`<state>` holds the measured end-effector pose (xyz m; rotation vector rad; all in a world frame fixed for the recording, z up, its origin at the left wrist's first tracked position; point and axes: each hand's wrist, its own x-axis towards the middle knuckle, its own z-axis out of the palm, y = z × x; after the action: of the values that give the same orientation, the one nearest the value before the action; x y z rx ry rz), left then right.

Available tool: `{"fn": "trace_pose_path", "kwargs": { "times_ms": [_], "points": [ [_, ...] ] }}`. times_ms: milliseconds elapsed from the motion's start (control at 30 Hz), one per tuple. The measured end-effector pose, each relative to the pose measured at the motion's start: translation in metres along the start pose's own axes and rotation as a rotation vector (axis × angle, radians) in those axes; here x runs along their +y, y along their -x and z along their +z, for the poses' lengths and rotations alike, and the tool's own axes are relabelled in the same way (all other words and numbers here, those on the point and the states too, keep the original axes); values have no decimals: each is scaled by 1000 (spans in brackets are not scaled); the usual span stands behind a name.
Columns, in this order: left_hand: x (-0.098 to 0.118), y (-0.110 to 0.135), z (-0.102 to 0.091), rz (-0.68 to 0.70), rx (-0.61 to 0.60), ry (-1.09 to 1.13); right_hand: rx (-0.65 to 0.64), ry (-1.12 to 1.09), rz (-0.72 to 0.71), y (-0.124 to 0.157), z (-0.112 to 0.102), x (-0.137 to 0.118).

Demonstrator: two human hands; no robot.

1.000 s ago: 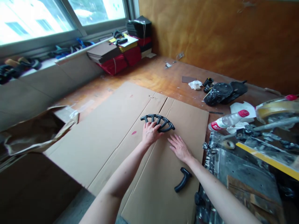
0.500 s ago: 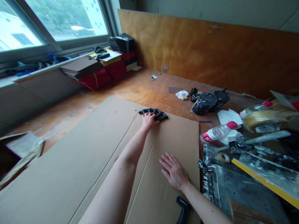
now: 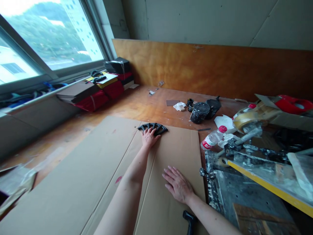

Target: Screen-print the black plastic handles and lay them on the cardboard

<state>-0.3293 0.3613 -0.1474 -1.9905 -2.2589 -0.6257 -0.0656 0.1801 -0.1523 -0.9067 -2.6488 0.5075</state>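
My left hand (image 3: pixel 149 137) lies over a black ribbed arc-shaped plastic part (image 3: pixel 153 128), with its fingers curled on the ribs. That part sits at the far edge of a large flattened cardboard sheet (image 3: pixel 171 150). My right hand (image 3: pixel 177 185) is flat on the cardboard, fingers spread, holding nothing. Near it, a black plastic handle-like piece (image 3: pixel 188 222) is cut off by the bottom of the view.
To the right stands a paint-stained workbench (image 3: pixel 234 189) with a yellow strip, a plastic bottle (image 3: pixel 212 138) and tape. Black containers (image 3: pixel 200 112) lie on the wooden platform (image 3: pixel 146 104). Stacked red and brown bags (image 3: pixel 93 98) sit under the window.
The black arc part has slid with my left hand to the cardboard's far edge. The view has tilted upward, so the black handle piece sits lower in the frame. My right hand has drawn back.
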Motion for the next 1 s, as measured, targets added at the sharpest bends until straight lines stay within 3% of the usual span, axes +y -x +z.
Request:
{"fn": "trace_pose_path", "kwargs": {
  "times_ms": [300, 800, 1000],
  "points": [
    [3, -5, 14, 28, 36, -11, -12, -55, 28, -1, -6, -2],
    [26, -1, 14, 22, 12, 27, -22, 2, -23, 0, 0, 3],
    [30, 25, 9, 57, 60, 38, 6, -50, 31, 1, -1, 1]
  ]
}}
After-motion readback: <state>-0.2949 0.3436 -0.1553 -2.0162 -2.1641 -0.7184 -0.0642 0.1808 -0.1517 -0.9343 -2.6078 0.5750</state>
